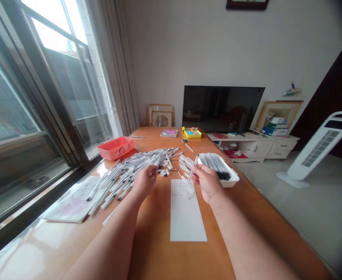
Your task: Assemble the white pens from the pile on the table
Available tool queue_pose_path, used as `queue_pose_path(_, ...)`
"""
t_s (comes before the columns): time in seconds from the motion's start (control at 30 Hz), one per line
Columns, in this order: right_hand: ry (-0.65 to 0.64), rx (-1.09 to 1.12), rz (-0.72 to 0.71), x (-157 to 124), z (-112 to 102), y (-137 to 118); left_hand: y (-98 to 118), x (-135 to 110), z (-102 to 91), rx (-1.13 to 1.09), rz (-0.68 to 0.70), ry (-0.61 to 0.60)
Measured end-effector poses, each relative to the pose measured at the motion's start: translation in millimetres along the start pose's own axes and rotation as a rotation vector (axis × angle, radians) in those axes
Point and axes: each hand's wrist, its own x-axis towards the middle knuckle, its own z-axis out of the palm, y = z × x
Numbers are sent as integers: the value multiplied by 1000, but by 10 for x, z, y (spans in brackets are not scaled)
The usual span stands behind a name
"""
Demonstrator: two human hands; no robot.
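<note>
Pinching a clear pen (192,171) between thumb and fingers, the right hand (208,181) held it at a slant above the far end of a white sheet of paper (186,219), just beside a white tray (232,182). The pen's upper end was dark, and its lower end pointed down towards some faint writing on the sheet

The left hand (147,179) was well apart from the right, its fingers curled in at the near edge of a spread of loose pens (143,160); whether anything was inside that curl, I could not tell. Those pens lay heaped across one another, many with black ends, and some reached over a worn booklet (68,208) at the left side of the wooden table (153,249)

Short clear pieces (165,172) were scattered between the two hands, beyond the paper. Inside the tray, more pens (213,161) lay side by side, their black ends gathered towards the near side. Behind the heap, at the left, sat a coral-red basket (115,151), while a small yellow box (192,135) and a pink-covered book (169,133) rested at the table's far end
</note>
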Motion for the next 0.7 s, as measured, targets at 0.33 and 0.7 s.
queue_pose_path(0.33,3,39,-12,6,-2,-18,-82,-107,160,956,284,-201)
queue_pose_path(0.7,16,45,-13,8,-2,-22,-23,-105,173,1223,358,-184)
